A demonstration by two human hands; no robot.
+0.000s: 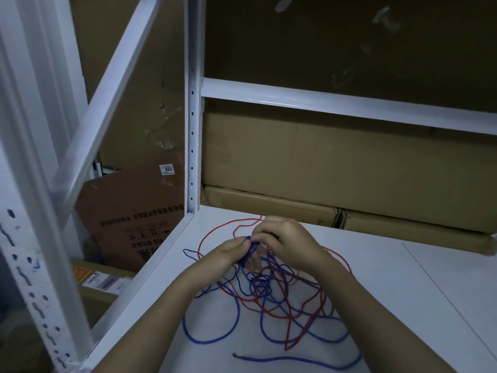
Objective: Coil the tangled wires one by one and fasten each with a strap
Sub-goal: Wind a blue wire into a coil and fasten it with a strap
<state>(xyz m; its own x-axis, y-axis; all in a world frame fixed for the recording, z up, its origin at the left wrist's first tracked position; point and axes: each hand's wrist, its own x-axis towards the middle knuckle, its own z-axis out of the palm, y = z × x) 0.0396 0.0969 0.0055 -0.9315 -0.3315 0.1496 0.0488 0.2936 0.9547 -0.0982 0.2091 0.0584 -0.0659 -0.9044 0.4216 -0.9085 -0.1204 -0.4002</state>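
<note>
A tangle of blue wire (204, 339) and red wire (301, 335) lies on the white shelf board (403, 305). My left hand (226, 254) and my right hand (287, 240) meet above the far part of the tangle. Both pinch a small bunch of blue wire (251, 247) between their fingertips. From that bunch, blue strands drop into the tangle. One loose blue end (235, 354) lies near the front. A thin red loop (215, 232) reaches toward the back left corner. No strap is visible.
A white rack post (193, 130) stands at the board's back left corner, with a crossbar (336, 102) behind. Cardboard boxes (349, 162) are stacked behind the shelf, and more lie below to the left. The board's left edge (150, 275) drops off.
</note>
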